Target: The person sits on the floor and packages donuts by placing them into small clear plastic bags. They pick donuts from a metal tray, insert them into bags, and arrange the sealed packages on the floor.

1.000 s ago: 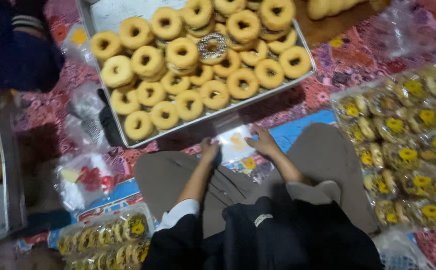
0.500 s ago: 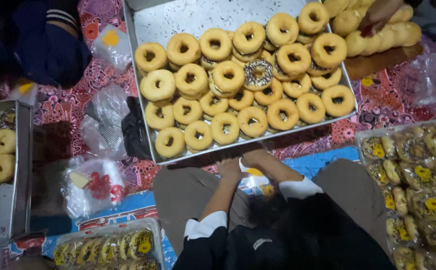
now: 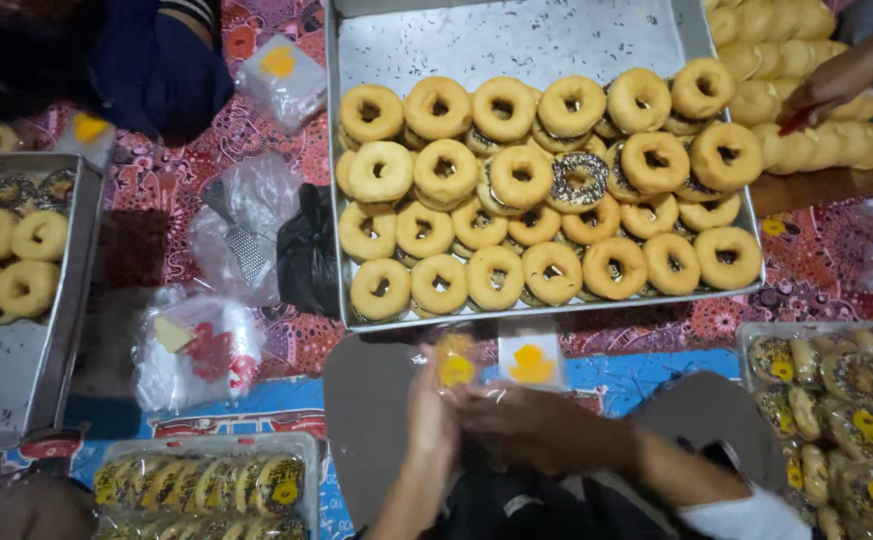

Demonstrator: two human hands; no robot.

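My left hand (image 3: 432, 415) and my right hand (image 3: 512, 420) meet over my lap, both gripping a small clear plastic bag with a yellow sticker (image 3: 456, 366). A second bag with a yellow sticker (image 3: 531, 362) lies just ahead of my right hand. Right beyond them sits a big metal tray (image 3: 507, 40) packed with plain ring doughnuts (image 3: 497, 275), and one doughnut with dark sprinkles (image 3: 578, 182) lies among them.
Left, a metal tray (image 3: 17, 360) with doughnuts. Bagged doughnuts fill a tray at lower left (image 3: 207, 485) and another at right (image 3: 847, 410). Loose plastic bags (image 3: 242, 235) lie on the patterned mat. Another person's hand (image 3: 837, 85) reaches over doughnuts on a wooden board, top right.
The view has tilted and shifted, so the big tray sits more central. My hands have drawn together over my lap and lifted the stickered bag.
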